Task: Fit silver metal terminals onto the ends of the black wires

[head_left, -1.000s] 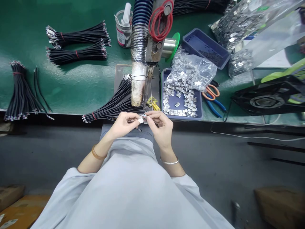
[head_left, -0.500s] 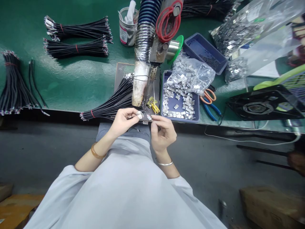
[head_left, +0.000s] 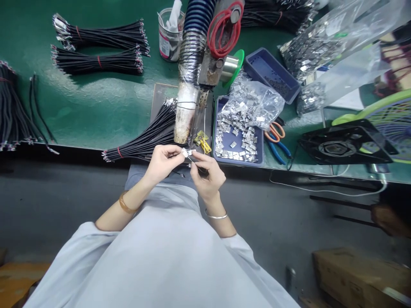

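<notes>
My left hand (head_left: pixel 167 161) pinches a small metal tab (head_left: pixel 189 152) between both hands, my right hand (head_left: pixel 208 174) curled narrow at its other edge (grip: cannot tell), presumably steadying it; a blue tray (head_left: pixel 237 163) of similar tabs (head_left: pixel 233 144) sits just right, likely for short reaches.

Even, cool light falls from above on the green tabletop (head_left: pixel 105 117), leaving a milky sheen on its left side and flattening the folds of the pale top (head_left: pixel 180 256). Small glints break up the clear plastic bag (head_left: pixel 269 105). Below the near edge lies deep shadow, over a dim grey floor (head_left: pixel 80 196). Wide-angle stretch draws out the sleeves (head_left: pixel 73 256); the cardboard box (head_left: pixel 356 273) at near right looks soft, and the small metal part (head_left: pixel 189 152) shows little fine detail.
</notes>
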Demonstrator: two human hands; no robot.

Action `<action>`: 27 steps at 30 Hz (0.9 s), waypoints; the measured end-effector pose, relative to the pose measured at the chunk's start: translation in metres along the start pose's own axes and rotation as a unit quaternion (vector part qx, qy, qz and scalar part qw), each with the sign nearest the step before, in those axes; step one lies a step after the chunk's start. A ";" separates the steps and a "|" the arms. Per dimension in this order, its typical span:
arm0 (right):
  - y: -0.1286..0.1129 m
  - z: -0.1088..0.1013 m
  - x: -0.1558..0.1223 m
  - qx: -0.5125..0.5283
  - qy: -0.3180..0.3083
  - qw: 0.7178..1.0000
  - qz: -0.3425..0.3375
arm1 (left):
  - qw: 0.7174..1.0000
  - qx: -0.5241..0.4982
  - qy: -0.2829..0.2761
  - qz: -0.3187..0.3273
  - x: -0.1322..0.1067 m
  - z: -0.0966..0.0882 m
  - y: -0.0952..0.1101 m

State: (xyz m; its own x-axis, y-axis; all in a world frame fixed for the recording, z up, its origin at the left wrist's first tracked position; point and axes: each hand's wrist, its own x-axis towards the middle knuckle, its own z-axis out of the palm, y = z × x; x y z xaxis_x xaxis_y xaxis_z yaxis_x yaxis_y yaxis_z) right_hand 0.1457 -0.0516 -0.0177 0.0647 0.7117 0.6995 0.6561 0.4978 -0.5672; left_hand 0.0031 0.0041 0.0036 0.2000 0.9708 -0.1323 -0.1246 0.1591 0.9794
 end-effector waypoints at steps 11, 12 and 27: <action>0.007 0.001 0.005 0.015 -0.006 0.999 0.039 | 0.999 0.030 0.029 0.009 -0.001 0.006 0.001; 0.007 0.001 0.006 0.012 -0.005 0.999 0.037 | 0.999 0.030 0.030 0.012 -0.001 0.006 0.001; 0.003 -0.001 0.015 0.012 -0.016 0.999 0.027 | 0.996 0.050 0.058 0.044 -0.004 0.010 0.004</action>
State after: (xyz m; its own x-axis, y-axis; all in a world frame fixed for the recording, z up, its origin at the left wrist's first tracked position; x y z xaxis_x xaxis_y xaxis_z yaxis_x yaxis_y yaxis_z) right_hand 0.1497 -0.0399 -0.0082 0.0760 0.7530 0.6536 0.6332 0.4699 -0.6150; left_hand 0.0115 -0.0008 0.0095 0.0783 0.9953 -0.0566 -0.0382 0.0597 0.9975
